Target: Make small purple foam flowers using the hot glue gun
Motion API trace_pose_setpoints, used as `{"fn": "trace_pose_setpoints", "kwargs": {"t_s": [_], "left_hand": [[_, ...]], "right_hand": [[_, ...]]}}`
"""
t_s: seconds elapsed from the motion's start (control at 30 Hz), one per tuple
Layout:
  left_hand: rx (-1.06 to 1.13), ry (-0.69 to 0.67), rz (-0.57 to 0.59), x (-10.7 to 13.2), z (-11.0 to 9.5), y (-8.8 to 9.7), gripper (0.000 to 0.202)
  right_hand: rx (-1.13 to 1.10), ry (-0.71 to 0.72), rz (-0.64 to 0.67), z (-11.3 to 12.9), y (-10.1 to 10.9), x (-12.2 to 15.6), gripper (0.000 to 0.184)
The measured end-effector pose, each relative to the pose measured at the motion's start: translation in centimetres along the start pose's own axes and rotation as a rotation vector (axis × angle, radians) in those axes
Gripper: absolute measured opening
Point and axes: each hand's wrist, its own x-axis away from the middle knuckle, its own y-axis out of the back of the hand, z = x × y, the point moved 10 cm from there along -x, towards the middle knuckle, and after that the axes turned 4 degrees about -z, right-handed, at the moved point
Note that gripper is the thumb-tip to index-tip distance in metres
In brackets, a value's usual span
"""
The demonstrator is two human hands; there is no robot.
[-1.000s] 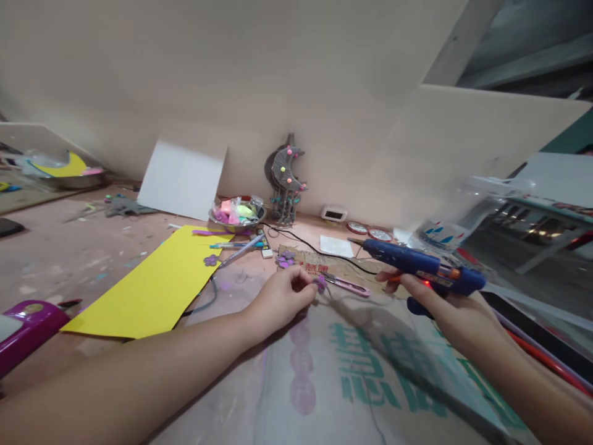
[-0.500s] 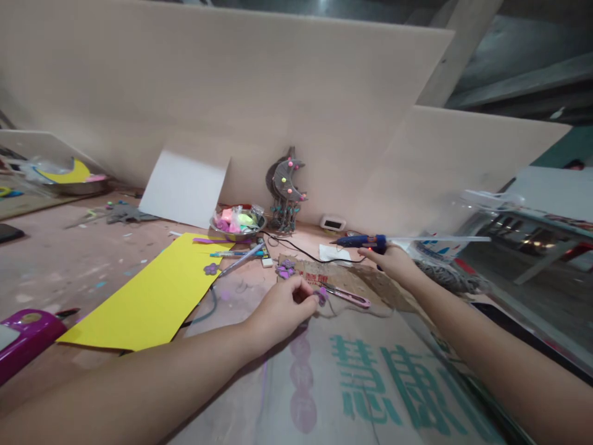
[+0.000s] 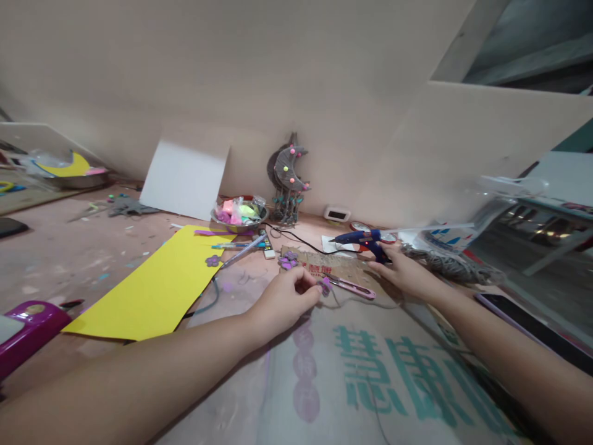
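Between thumb and fingertips, my left hand (image 3: 287, 300) pinches a small purple flower (image 3: 325, 285) edged in grey yarn, above the cardboard. My right hand (image 3: 403, 269) is at the handle of a blue glue gun (image 3: 359, 237), its fingers around the grip. A small red light shows on the gun, and a white glue stick extends from its rear. The nozzle points left over a white paper piece (image 3: 337, 246). Beside the left hand, more purple flowers (image 3: 288, 259) lie on the cardboard. A pink utility knife (image 3: 354, 288) lies between the hands.
Yellow paper (image 3: 152, 284) lies left, with another flower (image 3: 213, 261) and pens at its edge. Behind are a bowl of colored clay (image 3: 238, 213) and a grey moon ornament (image 3: 291, 168). Grey yarn (image 3: 445, 266) and a phone (image 3: 528, 327) lie right. A black cord crosses the back.
My right hand has brought the glue gun lower and slightly left, and its rear now tilts up. My left hand keeps the flower in nearly the same place. The view has tipped down slightly.
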Motion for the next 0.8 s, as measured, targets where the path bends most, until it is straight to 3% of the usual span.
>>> {"fn": "trace_pose_setpoints", "kwargs": {"t_s": [0.13,0.2,0.27,0.4,0.5,0.7,0.8], "left_hand": [[-0.005,-0.006,0.015,0.1,-0.1,-0.1,0.017],[-0.005,-0.005,0.016,0.1,0.0,-0.1,0.017],[-0.014,-0.018,0.013,0.1,-0.1,-0.1,0.017],[-0.028,-0.053,0.001,0.0,-0.6,0.1,0.016],[-0.053,-0.061,-0.019,-0.1,-0.7,0.3,0.016],[-0.057,-0.048,-0.008,-0.1,-0.4,0.3,0.015],[-0.049,-0.029,0.012,0.0,0.0,0.0,0.015]], "right_hand": [[0.075,0.140,-0.094,2.6,2.0,2.9,0.057],[0.030,0.147,-0.152,4.4,3.5,3.9,0.046],[-0.131,0.096,-0.101,6.4,3.8,4.3,0.031],[-0.740,-0.234,0.259,10.2,-0.1,5.5,0.030],[-0.987,-0.344,0.397,12.8,-2.7,6.4,0.039],[-1.032,-0.343,0.365,13.1,-3.6,6.8,0.046],[-0.936,-0.330,0.294,12.2,-2.9,6.8,0.033]]}}
